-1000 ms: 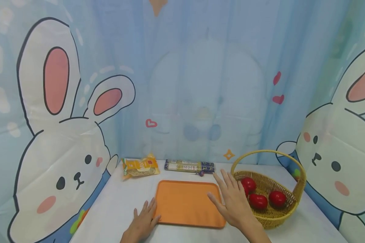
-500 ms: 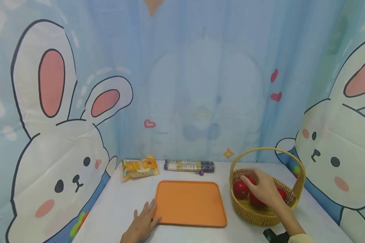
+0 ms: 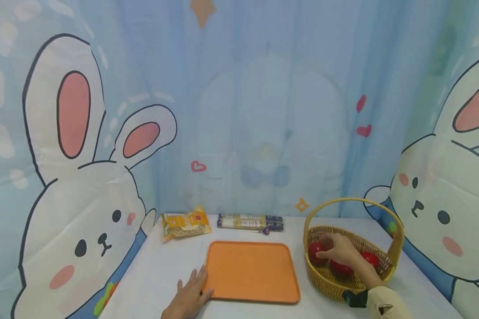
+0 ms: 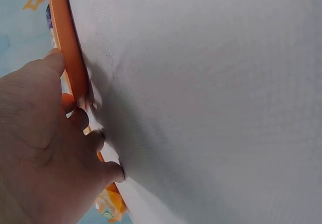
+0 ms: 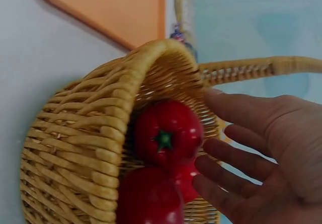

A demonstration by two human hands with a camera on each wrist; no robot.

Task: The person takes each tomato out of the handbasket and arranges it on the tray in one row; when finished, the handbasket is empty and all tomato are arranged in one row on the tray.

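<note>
My left hand [image 3: 188, 294] rests with fingers spread at the left edge of an orange tray [image 3: 252, 271]. In the left wrist view its thumb touches the tray's rim [image 4: 68, 38]. My right hand [image 3: 341, 253] reaches into a yellow wicker basket [image 3: 325, 283] holding several glossy red tomatoes. In the right wrist view the fingers of that hand [image 5: 251, 153] are partly extended, close beside a tomato [image 5: 168, 133] with a green star-shaped top. Its thumb is near the basket's rim. Whether the fingertips touch a tomato is hard to tell. Another tomato [image 5: 150, 196] lies lower down.
Behind the tray lie a yellow food packet [image 3: 185, 224] and a long blue-and-gold package [image 3: 249, 222]. A small purple-topped item [image 3: 266, 231] lies in front of the long package. The basket's tall handle [image 3: 353, 200] arches over it. A rabbit-print curtain [image 3: 259, 133] stands behind the white table.
My right hand has moved right from above the tray's right edge into the basket, then slightly lower among the tomatoes. My left hand has stayed at the tray's edge.
</note>
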